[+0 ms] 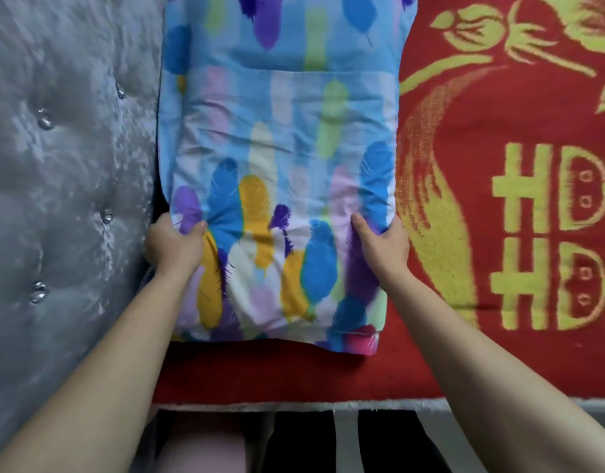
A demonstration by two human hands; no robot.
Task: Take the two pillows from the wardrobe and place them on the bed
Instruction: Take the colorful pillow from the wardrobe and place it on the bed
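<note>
Feather-print pillow (280,172) top cropped, both hands gripping

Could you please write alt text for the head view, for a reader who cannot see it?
Two bare hands hold a feather-patterned pillow by its sides, left hand and right hand, each grip closed on the fabric. The pillow lies on a red bedspread with yellow motifs, beside a grey tufted headboard.
</note>
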